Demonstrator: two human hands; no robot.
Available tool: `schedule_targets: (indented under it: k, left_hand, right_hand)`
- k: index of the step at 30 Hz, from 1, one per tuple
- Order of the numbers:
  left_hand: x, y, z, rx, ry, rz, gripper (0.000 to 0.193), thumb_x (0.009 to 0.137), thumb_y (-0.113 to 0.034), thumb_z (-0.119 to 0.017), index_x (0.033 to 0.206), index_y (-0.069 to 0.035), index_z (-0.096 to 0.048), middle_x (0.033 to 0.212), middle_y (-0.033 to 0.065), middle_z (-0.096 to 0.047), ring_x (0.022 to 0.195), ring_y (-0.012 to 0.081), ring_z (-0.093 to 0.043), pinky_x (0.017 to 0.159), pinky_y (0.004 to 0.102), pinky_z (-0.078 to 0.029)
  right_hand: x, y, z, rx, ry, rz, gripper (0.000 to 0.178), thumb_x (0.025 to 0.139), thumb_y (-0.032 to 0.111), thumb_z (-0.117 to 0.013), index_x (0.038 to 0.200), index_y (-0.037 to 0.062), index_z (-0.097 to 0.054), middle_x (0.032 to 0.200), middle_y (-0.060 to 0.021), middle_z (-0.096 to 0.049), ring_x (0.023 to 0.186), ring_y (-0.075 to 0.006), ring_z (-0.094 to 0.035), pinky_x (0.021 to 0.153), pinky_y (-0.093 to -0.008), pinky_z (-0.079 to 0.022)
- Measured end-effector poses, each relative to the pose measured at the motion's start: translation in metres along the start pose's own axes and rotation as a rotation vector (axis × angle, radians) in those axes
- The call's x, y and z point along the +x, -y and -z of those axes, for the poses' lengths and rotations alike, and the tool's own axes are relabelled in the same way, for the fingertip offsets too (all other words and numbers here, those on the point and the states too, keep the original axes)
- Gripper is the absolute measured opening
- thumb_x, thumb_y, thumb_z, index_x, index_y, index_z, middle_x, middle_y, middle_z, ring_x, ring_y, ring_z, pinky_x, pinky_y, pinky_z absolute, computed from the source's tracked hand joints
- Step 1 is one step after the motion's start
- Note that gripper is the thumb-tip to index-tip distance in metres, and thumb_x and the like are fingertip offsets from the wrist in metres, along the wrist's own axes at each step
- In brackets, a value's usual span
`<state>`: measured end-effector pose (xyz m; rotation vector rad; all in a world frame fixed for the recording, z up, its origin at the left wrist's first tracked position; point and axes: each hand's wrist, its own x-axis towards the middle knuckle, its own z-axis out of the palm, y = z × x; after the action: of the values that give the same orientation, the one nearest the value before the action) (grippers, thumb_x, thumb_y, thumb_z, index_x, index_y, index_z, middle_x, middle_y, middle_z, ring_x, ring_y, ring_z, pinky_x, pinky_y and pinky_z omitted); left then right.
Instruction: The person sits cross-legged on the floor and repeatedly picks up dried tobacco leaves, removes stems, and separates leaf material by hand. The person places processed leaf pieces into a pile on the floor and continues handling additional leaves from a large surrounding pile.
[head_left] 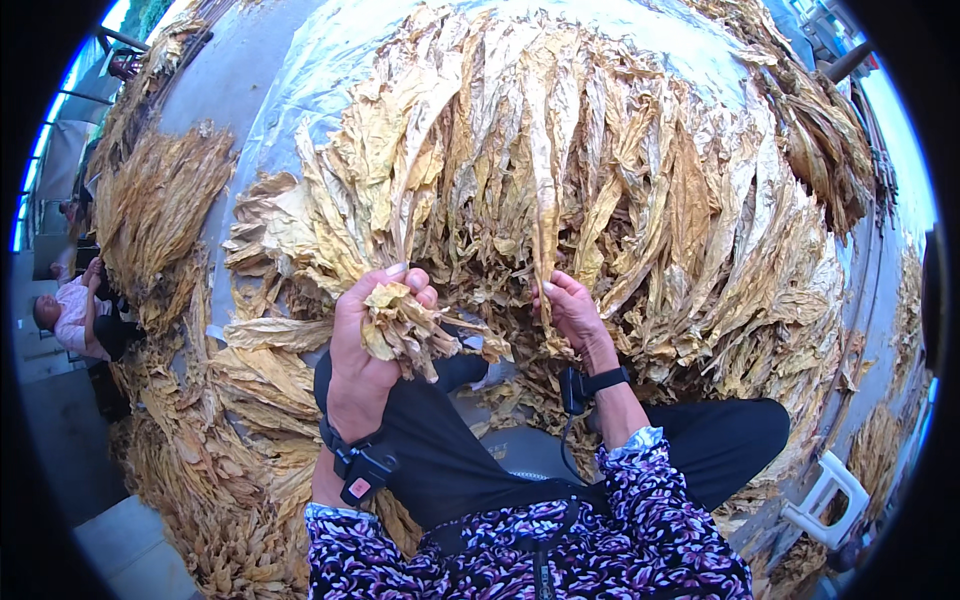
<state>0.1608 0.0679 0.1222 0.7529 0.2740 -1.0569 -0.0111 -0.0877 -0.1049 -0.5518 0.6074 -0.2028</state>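
Observation:
Dried tobacco leaves, yellow-brown and wrinkled, lie in a big heap (690, 210) in front of me. My left hand (365, 335) is closed around a bunch of dried tobacco leaves (395, 320); their stem ends poke out toward me and the blades reach forward over the heap. To its right, my right hand (575, 312) pinches the near end of one long, narrow tobacco leaf (544, 190), which stretches away across the pile. A gap separates the two hands. Each wrist wears a strap with a small dark device.
Loose leaves (265, 390) lie to my left, with another leaf stack (165, 190) beyond. Clear plastic sheeting (310, 70) spreads under the heap. A white plastic stool (827, 500) stands at the lower right. Another person (75, 315) sits at the far left.

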Motion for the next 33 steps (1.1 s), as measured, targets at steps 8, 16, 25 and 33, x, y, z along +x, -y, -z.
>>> schedule_targets:
  k: [8, 16, 25, 33]
  left_hand:
    - [0.018, 0.017, -0.006, 0.056, -0.067, 0.146, 0.019, 0.088, -0.017, -0.048, 0.082, 0.0, -0.052, 0.079, 0.0082, -0.054, 0.074, 0.0189, -0.057, 0.066, 0.0295, -0.049]
    - [-0.003, -0.004, 0.038, 0.022, 0.065, 0.13, 0.016, 0.087, -0.012, -0.047, 0.085, 0.003, -0.051, 0.079, 0.0124, -0.056, 0.072, 0.0217, -0.058, 0.067, 0.0314, -0.05]
    - [-0.002, -0.001, 0.048, 0.131, 0.026, -0.017, 0.02, 0.092, -0.018, -0.042, 0.094, -0.001, -0.051, 0.081, 0.014, -0.062, 0.073, 0.0231, -0.061, 0.07, 0.0357, -0.052]
    - [0.002, 0.057, 0.071, 0.175, -0.098, 0.051, 0.016, 0.086, -0.017, -0.049, 0.085, -0.004, -0.057, 0.073, 0.0086, -0.062, 0.062, 0.021, -0.061, 0.059, 0.0369, -0.053]
  right_hand:
    - [0.031, -0.018, 0.045, -0.292, -0.356, 0.237, 0.021, 0.09, 0.029, -0.06, 0.094, 0.0084, -0.059, 0.069, 0.0037, -0.057, 0.049, -0.0066, -0.051, 0.046, -0.0198, -0.046]
    - [-0.032, -0.002, -0.007, 0.088, -0.037, -0.034, 0.017, 0.093, 0.017, -0.05, 0.104, 0.0039, -0.052, 0.068, -0.0001, -0.05, 0.056, -0.0116, -0.047, 0.056, -0.0268, -0.045]
    - [-0.034, -0.006, 0.02, -0.361, -0.486, 0.013, 0.03, 0.083, -0.004, -0.049, 0.111, 0.0033, -0.057, 0.063, 0.0018, -0.05, 0.047, -0.0054, -0.042, 0.039, -0.0176, -0.033]
    - [-0.093, -0.022, -0.02, 0.156, 0.092, 0.023, 0.016, 0.095, 0.024, -0.047, 0.106, 0.0139, -0.052, 0.097, -0.0125, -0.064, 0.089, -0.0332, -0.064, 0.071, -0.0475, -0.054]
